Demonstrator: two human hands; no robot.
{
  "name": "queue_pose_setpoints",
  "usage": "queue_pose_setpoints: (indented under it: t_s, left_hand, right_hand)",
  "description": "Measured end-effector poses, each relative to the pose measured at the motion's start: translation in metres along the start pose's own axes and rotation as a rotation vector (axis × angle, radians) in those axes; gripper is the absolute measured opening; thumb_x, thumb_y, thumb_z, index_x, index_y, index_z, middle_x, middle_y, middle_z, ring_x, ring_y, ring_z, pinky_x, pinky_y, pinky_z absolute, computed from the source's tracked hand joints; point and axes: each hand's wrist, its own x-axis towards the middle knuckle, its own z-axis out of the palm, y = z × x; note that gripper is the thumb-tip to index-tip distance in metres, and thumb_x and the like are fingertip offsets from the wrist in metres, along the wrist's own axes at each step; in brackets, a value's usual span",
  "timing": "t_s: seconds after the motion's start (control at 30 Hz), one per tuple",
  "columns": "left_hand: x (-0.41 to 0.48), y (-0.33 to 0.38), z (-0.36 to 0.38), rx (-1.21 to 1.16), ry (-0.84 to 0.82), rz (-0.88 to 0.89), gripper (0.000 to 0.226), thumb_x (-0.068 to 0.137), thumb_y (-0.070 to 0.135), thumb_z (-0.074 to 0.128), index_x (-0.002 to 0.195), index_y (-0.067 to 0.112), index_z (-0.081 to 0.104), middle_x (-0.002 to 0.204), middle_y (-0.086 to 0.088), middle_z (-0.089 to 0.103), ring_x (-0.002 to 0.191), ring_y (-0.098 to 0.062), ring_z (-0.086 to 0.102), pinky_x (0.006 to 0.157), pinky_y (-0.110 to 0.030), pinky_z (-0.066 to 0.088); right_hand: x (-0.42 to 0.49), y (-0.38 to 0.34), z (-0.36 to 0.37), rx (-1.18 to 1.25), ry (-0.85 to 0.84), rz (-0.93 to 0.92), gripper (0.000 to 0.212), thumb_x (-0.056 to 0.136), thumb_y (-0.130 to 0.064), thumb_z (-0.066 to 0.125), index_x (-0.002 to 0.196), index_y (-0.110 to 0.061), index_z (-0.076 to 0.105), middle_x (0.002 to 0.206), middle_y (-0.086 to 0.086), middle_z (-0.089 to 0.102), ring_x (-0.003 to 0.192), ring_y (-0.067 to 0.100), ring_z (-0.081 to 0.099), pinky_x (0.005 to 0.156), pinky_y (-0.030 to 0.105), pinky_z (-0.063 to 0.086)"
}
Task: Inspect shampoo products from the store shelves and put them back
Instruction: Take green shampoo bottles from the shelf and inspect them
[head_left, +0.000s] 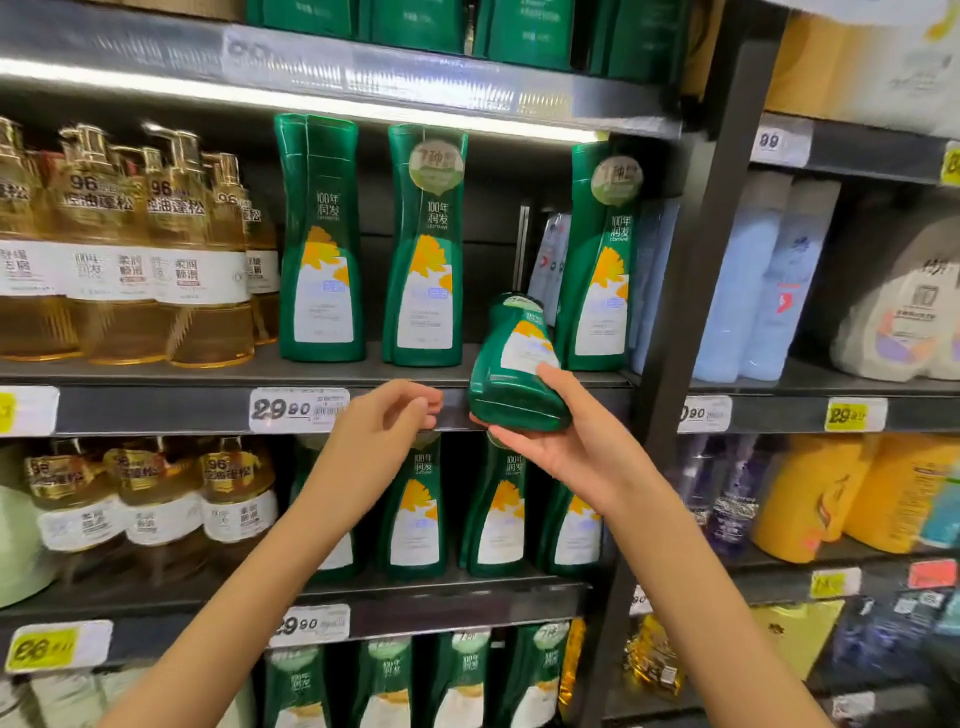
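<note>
Right hand (566, 436) fingers clamp a tilted shampoo bottle (511, 379); left hand (382, 423) fingers curl loosely, seemingly empty.

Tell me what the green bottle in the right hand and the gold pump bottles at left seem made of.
Green bottle: opaque plastic with a glossy finish, judging by the soft highlights on its moulded base.

Its label: paper or film.

Pump bottles: clear, probably plastic though glass is possible, with amber liquid showing through.

Pump heads: shiny gold, likely plated plastic.

Bare slim forearms (249, 587) lead to the left hand (384, 418) and right hand (558, 441).
</note>
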Motion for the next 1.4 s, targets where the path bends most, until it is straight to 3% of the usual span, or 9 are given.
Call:
queue_pose_setpoints:
  t_s: [0.13, 0.27, 0.37, 0.6, 0.73, 0.93, 1.1, 1.3, 1.4]
  left_hand:
    - [-0.017, -0.012, 0.012, -0.130, -0.045, -0.075, 0.023, 0.098, 0.019, 0.039, 0.092, 0.028, 0.060, 0.100, 0.004, 0.067, 0.085, -0.001, 0.065, 0.081, -0.024, 0.050]
    - [-0.058, -0.023, 0.040, -0.413, -0.175, -0.301, 0.022, 0.090, 0.044, 0.043, 0.092, 0.033, 0.062, 0.097, 0.005, 0.069, 0.082, -0.001, 0.067, 0.069, -0.023, 0.055]
    - [-0.101, -0.033, 0.058, -0.437, -0.203, -0.307, 0.040, 0.064, 0.064, 0.051, 0.102, 0.051, 0.054, 0.109, 0.020, 0.065, 0.097, 0.001, 0.064, 0.080, -0.026, 0.054]
    - [-0.167, -0.034, 0.062, -0.445, -0.053, -0.334, 0.045, 0.070, 0.050, 0.059, 0.114, 0.044, 0.050, 0.107, 0.027, 0.064, 0.102, 0.003, 0.061, 0.084, -0.022, 0.052]
    - [-0.188, -0.032, 0.061, -0.393, -0.069, -0.327, 0.045, 0.077, 0.047, 0.060, 0.121, 0.042, 0.051, 0.116, 0.027, 0.061, 0.109, 0.006, 0.056, 0.085, -0.008, 0.045]
    - [-0.210, -0.047, 0.057, -0.728, -0.147, -0.586, 0.035, 0.070, 0.035, 0.066, 0.105, 0.038, 0.068, 0.114, 0.008, 0.068, 0.107, -0.009, 0.063, 0.084, -0.026, 0.054]
    - [-0.213, -0.056, 0.059, -0.215, -0.138, -0.496, 0.030, 0.085, 0.041, 0.050, 0.114, 0.040, 0.042, 0.116, 0.013, 0.058, 0.100, 0.009, 0.056, 0.079, -0.007, 0.046]
    - [-0.220, -0.056, 0.081, 0.168, -0.188, -0.384, 0.106, 0.064, 0.074, 0.051, 0.148, 0.032, 0.002, 0.143, 0.014, 0.025, 0.133, 0.001, 0.025, 0.106, -0.022, 0.032]
    - [-0.224, -0.055, 0.088, 0.074, -0.072, -0.310, 0.087, 0.072, 0.054, 0.060, 0.145, 0.033, 0.018, 0.134, 0.017, 0.038, 0.126, 0.005, 0.034, 0.098, -0.012, 0.034]
  right_hand:
    - [-0.017, 0.033, -0.017, 0.002, -0.094, -0.090, 0.027, 0.073, -0.021, 0.063, 0.095, -0.007, 0.071, 0.098, 0.013, 0.073, 0.090, 0.025, 0.071, 0.074, 0.038, 0.059]
    - [-0.041, 0.068, -0.036, -0.081, -0.217, -0.049, 0.048, 0.084, -0.024, 0.062, 0.126, -0.004, 0.054, 0.119, 0.014, 0.066, 0.106, 0.028, 0.066, 0.080, 0.039, 0.057]
    - [-0.054, 0.084, -0.043, -0.226, -0.198, 0.007, 0.058, 0.083, -0.035, 0.065, 0.135, -0.015, 0.048, 0.125, 0.006, 0.064, 0.113, 0.024, 0.062, 0.089, 0.037, 0.055]
    - [-0.084, 0.119, -0.048, -0.236, -0.167, 0.099, 0.049, 0.088, -0.038, 0.059, 0.133, -0.021, 0.052, 0.129, 0.003, 0.062, 0.116, 0.020, 0.061, 0.091, 0.032, 0.053]
    - [-0.086, 0.118, -0.047, -0.218, -0.173, 0.124, 0.025, 0.079, -0.048, 0.049, 0.083, -0.048, 0.074, 0.094, -0.025, 0.071, 0.090, -0.008, 0.066, 0.071, 0.013, 0.053]
    - [-0.099, 0.136, -0.064, 0.012, -0.116, 0.146, 0.036, 0.080, -0.039, 0.056, 0.103, -0.018, 0.073, 0.109, 0.004, 0.072, 0.101, 0.018, 0.068, 0.079, 0.029, 0.056]
    - [-0.101, 0.144, -0.066, 0.015, -0.042, 0.162, 0.045, 0.078, -0.035, 0.052, 0.115, -0.011, 0.063, 0.110, 0.009, 0.070, 0.102, 0.023, 0.065, 0.088, 0.036, 0.053]
    - [-0.101, 0.152, -0.057, -0.185, -0.043, 0.071, 0.042, 0.082, -0.035, 0.057, 0.120, -0.017, 0.058, 0.109, 0.004, 0.070, 0.101, 0.017, 0.067, 0.084, 0.028, 0.056]
    - [-0.101, 0.161, -0.049, -0.274, -0.035, 0.076, 0.051, 0.080, -0.046, 0.057, 0.123, -0.020, 0.058, 0.114, 0.004, 0.068, 0.106, 0.018, 0.065, 0.090, 0.031, 0.053]
